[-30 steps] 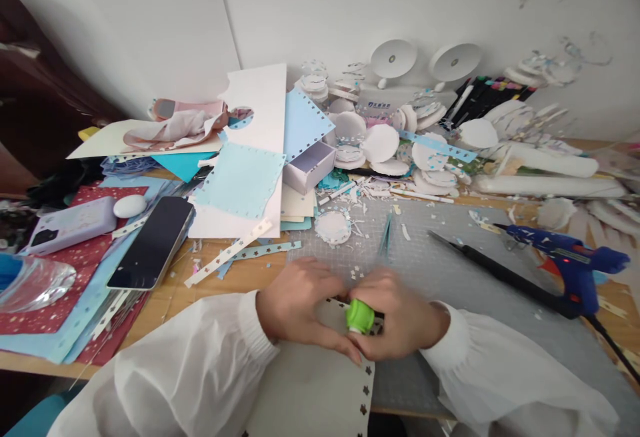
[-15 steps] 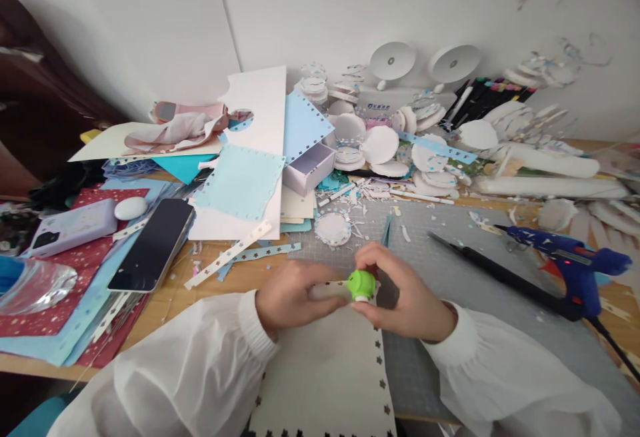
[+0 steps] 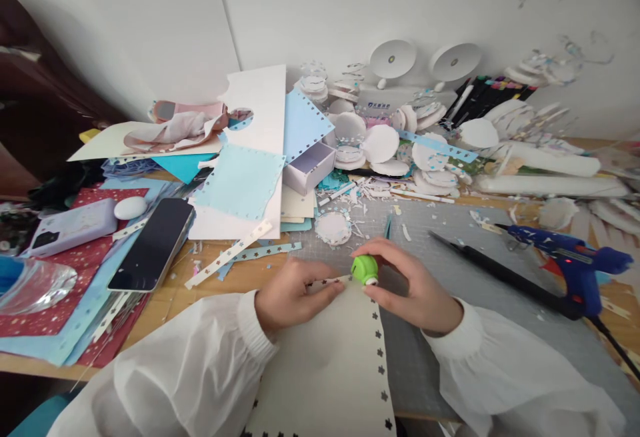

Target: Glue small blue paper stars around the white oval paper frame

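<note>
A green craft punch (image 3: pixel 365 270) with a white button is gripped between the thumb and fingers of my right hand (image 3: pixel 407 287). It sits at the far edge of a cream sheet of paper (image 3: pixel 325 364), near the sheet's right corner. Small flower-shaped holes run along the sheet's edges. My left hand (image 3: pixel 297 297) pinches the far edge of the sheet, thumb on top, just left of the punch. The sheet's near end runs out of view at the bottom. Beyond my right hand lie the tips of blue tweezers (image 3: pixel 387 226), partly covered.
A grey cutting mat (image 3: pixel 425 370) carries a black pointed tool (image 3: pixel 515 277) and a blue glue gun (image 3: pixel 565 260) at right. Left are a phone (image 3: pixel 153 244) and punched paper strips (image 3: pixel 230 254). White discs (image 3: pixel 380 144) and a small lilac box (image 3: pixel 310 167) stand behind.
The punch has tilted and shifted slightly right and up in my right hand. My left thumb has slid back a little from the punch, baring more of the sheet's far edge.
</note>
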`<state>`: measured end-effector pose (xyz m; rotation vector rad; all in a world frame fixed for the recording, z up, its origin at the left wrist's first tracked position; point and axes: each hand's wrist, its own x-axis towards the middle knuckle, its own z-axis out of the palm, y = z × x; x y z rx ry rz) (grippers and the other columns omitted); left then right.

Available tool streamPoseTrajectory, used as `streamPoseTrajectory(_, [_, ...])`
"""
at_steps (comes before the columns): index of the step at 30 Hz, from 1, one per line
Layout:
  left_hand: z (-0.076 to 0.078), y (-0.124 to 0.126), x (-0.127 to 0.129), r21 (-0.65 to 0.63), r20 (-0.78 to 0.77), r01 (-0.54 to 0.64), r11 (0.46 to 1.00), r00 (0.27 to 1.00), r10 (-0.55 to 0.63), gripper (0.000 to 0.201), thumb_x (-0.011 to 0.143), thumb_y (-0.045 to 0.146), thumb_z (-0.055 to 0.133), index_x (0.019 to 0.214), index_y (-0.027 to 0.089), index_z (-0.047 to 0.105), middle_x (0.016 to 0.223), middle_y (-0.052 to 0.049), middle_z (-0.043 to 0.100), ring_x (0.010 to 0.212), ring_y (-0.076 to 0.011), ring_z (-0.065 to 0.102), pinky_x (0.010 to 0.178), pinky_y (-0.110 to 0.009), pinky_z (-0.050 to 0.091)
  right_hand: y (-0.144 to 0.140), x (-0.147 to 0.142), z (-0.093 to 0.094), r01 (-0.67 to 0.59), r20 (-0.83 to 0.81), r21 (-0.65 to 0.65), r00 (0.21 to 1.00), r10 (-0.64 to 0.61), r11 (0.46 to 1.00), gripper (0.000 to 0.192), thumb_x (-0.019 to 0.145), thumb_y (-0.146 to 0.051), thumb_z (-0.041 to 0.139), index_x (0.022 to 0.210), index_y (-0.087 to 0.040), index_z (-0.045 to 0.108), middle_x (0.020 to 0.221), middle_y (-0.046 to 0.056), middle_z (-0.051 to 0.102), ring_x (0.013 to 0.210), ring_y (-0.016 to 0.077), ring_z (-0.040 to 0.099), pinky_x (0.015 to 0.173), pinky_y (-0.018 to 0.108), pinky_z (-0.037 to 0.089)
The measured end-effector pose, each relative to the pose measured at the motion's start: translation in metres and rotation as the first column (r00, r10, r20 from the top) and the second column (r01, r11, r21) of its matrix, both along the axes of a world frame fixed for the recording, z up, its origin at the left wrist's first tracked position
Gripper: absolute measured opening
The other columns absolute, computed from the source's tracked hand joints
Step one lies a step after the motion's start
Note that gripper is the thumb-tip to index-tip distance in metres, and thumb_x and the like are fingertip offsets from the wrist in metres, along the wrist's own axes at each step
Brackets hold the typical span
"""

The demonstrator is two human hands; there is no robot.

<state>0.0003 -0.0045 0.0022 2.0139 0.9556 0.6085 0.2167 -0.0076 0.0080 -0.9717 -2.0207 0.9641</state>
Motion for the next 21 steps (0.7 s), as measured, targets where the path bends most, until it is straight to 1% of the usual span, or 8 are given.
streamPoseTrajectory(3, [-0.001, -0.0001, -0.0002, 0.008, -0.005, 0.006, 1.0, 1.0, -0.006, 0.029, 0.087, 0.028, 0.048, 0.072, 0.011, 0.065, 0.055, 0.001, 0.05, 0.049, -0.0071, 0.04, 0.047, -0.019, 0.029, 0.0008, -0.0012, -0.001, -0.024, 0.005, 0.053, 1.0, 0.024, 0.998, 0.034, 0.078, -0.018, 0.059, 0.111, -0.022, 0.053, 0.098, 0.006, 0.055, 0.091, 0.0191, 0.053, 0.077, 0.032, 0.045])
streamPoseTrajectory(7, [-0.0014, 0.0004, -0.0004, 0.021, -0.004, -0.012, 1.0, 1.0, 0.013, 0.028, 0.087, 0.027, 0.049, 0.069, 0.011, 0.063, 0.053, 0.003, 0.045, 0.047, -0.0065, 0.036, 0.046, -0.019, 0.027, 0.0002, -0.0006, -0.0043, -0.003, 0.046, 0.088, 0.999, -0.001, 0.996, 0.037, 0.078, -0.017, 0.058, 0.114, -0.021, 0.052, 0.102, 0.007, 0.053, 0.09, 0.0186, 0.052, 0.074, 0.031, 0.045])
streamPoseTrajectory(9, [-0.0015, 0.0005, -0.0004, 0.03, -0.01, -0.014, 0.999, 1.0, 0.015, 0.028, 0.086, 0.026, 0.049, 0.066, 0.011, 0.062, 0.052, 0.003, 0.043, 0.047, -0.0064, 0.036, 0.046, -0.019, 0.027, -0.0001, 0.0002, -0.0054, 0.0, 0.073, 0.122, 0.997, -0.009, 0.993, 0.038, 0.078, -0.017, 0.059, 0.115, -0.021, 0.052, 0.104, 0.008, 0.052, 0.094, 0.0192, 0.052, 0.078, 0.032, 0.045])
streamPoseTrajectory(11, [-0.0016, 0.0005, -0.0002, 0.038, -0.006, -0.021, 0.999, 1.0, 0.021, 0.027, 0.086, 0.025, 0.05, 0.067, 0.011, 0.062, 0.052, 0.003, 0.045, 0.047, -0.0062, 0.036, 0.046, -0.019, 0.027, 0.0, 0.001, -0.0055, -0.013, 0.086, 0.124, 0.996, 0.002, 0.992, 0.039, 0.078, -0.017, 0.06, 0.116, -0.021, 0.051, 0.105, 0.008, 0.052, 0.097, 0.0201, 0.051, 0.082, 0.034, 0.044])
streamPoseTrajectory(12, [-0.0017, 0.0005, -0.0001, 0.04, 0.002, -0.027, 0.999, 1.0, 0.027, 0.026, 0.086, 0.025, 0.05, 0.069, 0.011, 0.063, 0.054, 0.003, 0.047, 0.047, -0.0062, 0.036, 0.046, -0.018, 0.028, 0.0001, 0.0014, -0.0052, -0.031, 0.09, 0.1, 0.996, 0.022, 0.994, 0.038, 0.078, -0.018, 0.06, 0.115, -0.021, 0.052, 0.103, 0.008, 0.053, 0.095, 0.0195, 0.051, 0.081, 0.033, 0.044])
streamPoseTrajectory(15, [-0.0019, 0.0004, 0.0003, 0.039, 0.029, -0.035, 0.999, 0.999, 0.034, 0.024, 0.087, 0.025, 0.05, 0.077, 0.011, 0.066, 0.058, 0.001, 0.053, 0.049, -0.0066, 0.04, 0.047, -0.018, 0.03, 0.0009, 0.0025, -0.0036, -0.085, 0.091, -0.035, 0.992, 0.088, 0.996, 0.033, 0.08, -0.022, 0.059, 0.111, -0.021, 0.052, 0.096, 0.006, 0.054, 0.079, 0.0154, 0.052, 0.069, 0.028, 0.045])
streamPoseTrajectory(17, [-0.0019, 0.0001, 0.0006, 0.037, 0.029, -0.026, 0.999, 0.999, 0.025, 0.025, 0.087, 0.025, 0.05, 0.076, 0.011, 0.067, 0.057, 0.001, 0.053, 0.049, -0.0068, 0.039, 0.047, -0.018, 0.029, 0.0013, 0.0031, -0.0031, -0.091, 0.089, -0.119, 0.991, 0.101, 0.989, 0.03, 0.08, -0.024, 0.059, 0.109, -0.02, 0.052, 0.092, 0.004, 0.055, 0.072, 0.0137, 0.051, 0.064, 0.027, 0.044])
streamPoseTrajectory(21, [-0.0006, -0.0003, 0.0006, 0.042, 0.031, -0.021, 0.999, 0.999, 0.019, 0.027, 0.087, 0.025, 0.05, 0.071, 0.01, 0.066, 0.053, 0.002, 0.048, 0.047, -0.0062, 0.035, 0.045, -0.018, 0.027, 0.0014, 0.0038, -0.0031, -0.064, 0.088, -0.253, 0.992, 0.089, 0.965, 0.03, 0.077, -0.028, 0.062, 0.104, -0.019, 0.05, 0.082, 0.002, 0.053, 0.068, 0.013, 0.049, 0.059, 0.025, 0.042])
